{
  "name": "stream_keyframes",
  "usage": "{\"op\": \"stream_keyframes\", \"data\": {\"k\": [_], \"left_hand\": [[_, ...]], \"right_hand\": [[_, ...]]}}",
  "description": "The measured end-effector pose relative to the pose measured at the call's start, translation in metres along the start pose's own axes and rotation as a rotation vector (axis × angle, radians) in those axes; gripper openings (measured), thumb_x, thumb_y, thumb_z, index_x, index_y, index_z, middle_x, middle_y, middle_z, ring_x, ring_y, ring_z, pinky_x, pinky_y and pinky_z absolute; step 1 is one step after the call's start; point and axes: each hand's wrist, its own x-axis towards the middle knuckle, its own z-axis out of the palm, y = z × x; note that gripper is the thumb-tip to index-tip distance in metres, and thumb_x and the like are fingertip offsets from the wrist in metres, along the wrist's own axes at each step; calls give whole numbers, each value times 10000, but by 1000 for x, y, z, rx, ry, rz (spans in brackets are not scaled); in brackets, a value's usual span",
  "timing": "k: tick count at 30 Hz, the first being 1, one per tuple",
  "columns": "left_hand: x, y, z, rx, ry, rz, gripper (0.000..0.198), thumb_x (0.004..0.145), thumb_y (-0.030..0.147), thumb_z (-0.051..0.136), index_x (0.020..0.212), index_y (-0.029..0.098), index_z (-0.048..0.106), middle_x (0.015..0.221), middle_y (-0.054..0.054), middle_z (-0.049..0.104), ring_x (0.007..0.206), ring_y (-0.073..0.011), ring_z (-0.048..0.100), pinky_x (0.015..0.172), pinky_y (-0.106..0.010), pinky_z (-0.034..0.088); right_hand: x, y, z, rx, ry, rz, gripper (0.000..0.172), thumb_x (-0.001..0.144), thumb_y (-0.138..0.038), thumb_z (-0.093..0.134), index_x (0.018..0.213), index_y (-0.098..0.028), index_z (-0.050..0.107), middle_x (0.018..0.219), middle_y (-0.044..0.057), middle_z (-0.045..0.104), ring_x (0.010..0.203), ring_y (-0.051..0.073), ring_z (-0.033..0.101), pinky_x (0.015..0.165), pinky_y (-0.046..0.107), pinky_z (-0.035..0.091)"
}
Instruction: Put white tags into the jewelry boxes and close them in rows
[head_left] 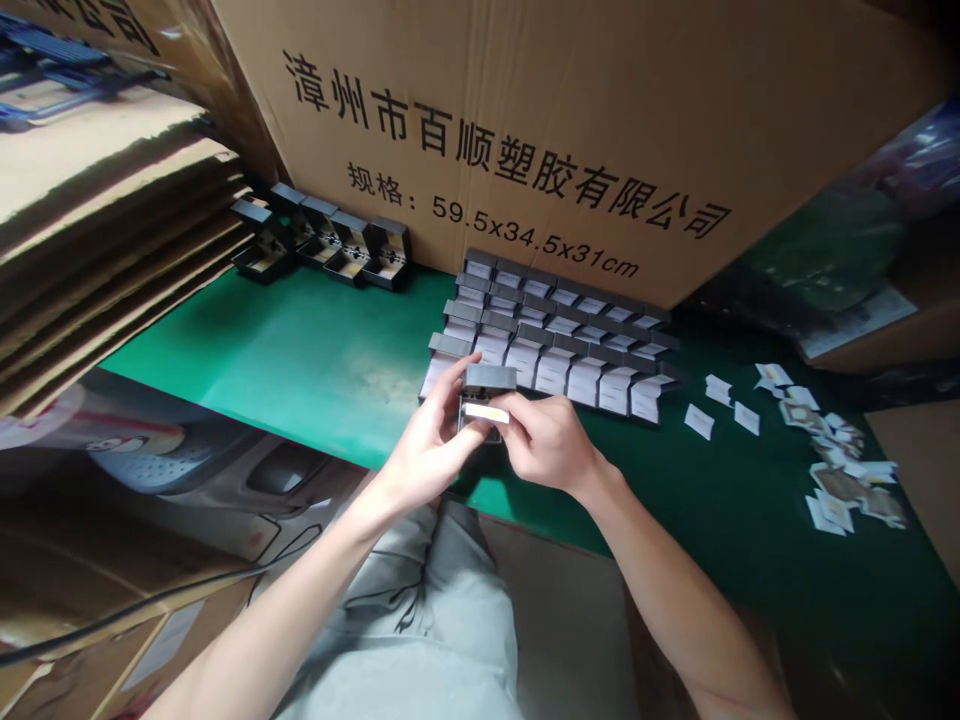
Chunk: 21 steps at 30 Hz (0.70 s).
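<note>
My left hand is closed around a small black hinged box, whose lid stands up. Between the fingers of my right hand is a small white card with a yellowish patch, held across the front of the box's opening. Just beyond my hands, several rows of similar black boxes stand with lids raised and white cards showing in them. The inside of the held box is mostly hidden by the card and my fingers.
More open black boxes stand at the back left of the green table. Loose white cards and a scattered pile of folded cards lie on the right. A large carton rises behind; stacked cardboard borders the left.
</note>
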Motion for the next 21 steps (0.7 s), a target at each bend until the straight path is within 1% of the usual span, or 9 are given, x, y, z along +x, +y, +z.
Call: {"op": "stream_keyframes", "data": {"k": [3, 7, 10, 15, 18, 21], "left_hand": [[0, -2, -2, 2, -21, 8, 692, 929, 291, 671, 1553, 323, 375, 1232, -66, 591, 1043, -210, 597, 921, -336, 541], [0, -1, -2, 27, -27, 23, 707, 930, 322, 667, 1568, 282, 366, 1283, -90, 599, 1123, -239, 597, 996, -373, 522], [0, 0, -1, 47, -24, 19, 727, 920, 305, 668, 1576, 275, 355, 1329, -105, 604, 1156, -256, 606, 1024, -399, 519], [0, -2, -2, 64, -29, 45, 729, 923, 286, 666, 1582, 282, 354, 1360, -93, 608, 1208, -258, 603, 1058, -396, 503], [0, -5, -2, 81, -37, 65, 710, 944, 294, 647, 1588, 294, 348, 1404, -86, 597, 1223, -252, 604, 1070, -384, 496], [0, -6, -3, 118, -30, 79, 718, 934, 282, 659, 1586, 300, 360, 1487, -85, 551, 1294, -259, 571, 1120, -375, 458]], "right_hand": [[0, 0, -2, -23, -2, -42, 196, 948, -135, 463, 911, -176, 651, 594, -25, 643, 469, 104, 551, 500, 234, 331], [2, -1, -6, -12, -44, -41, 205, 927, -115, 450, 882, -180, 640, 587, -30, 617, 465, 103, 522, 503, 237, 316], [3, -1, -9, 4, -69, -33, 212, 920, -115, 440, 876, -191, 633, 584, -36, 606, 465, 101, 500, 505, 234, 308], [3, 0, -10, -41, -66, -51, 227, 900, -100, 434, 859, -186, 639, 574, -33, 602, 471, 105, 505, 513, 243, 303], [2, -2, -10, -96, -70, -55, 246, 899, -98, 444, 940, -174, 673, 600, -24, 645, 484, 112, 538, 516, 254, 304], [2, -4, -7, -61, -60, -44, 278, 868, -113, 493, 1053, -171, 692, 621, -31, 684, 497, 114, 564, 517, 253, 323]]}}
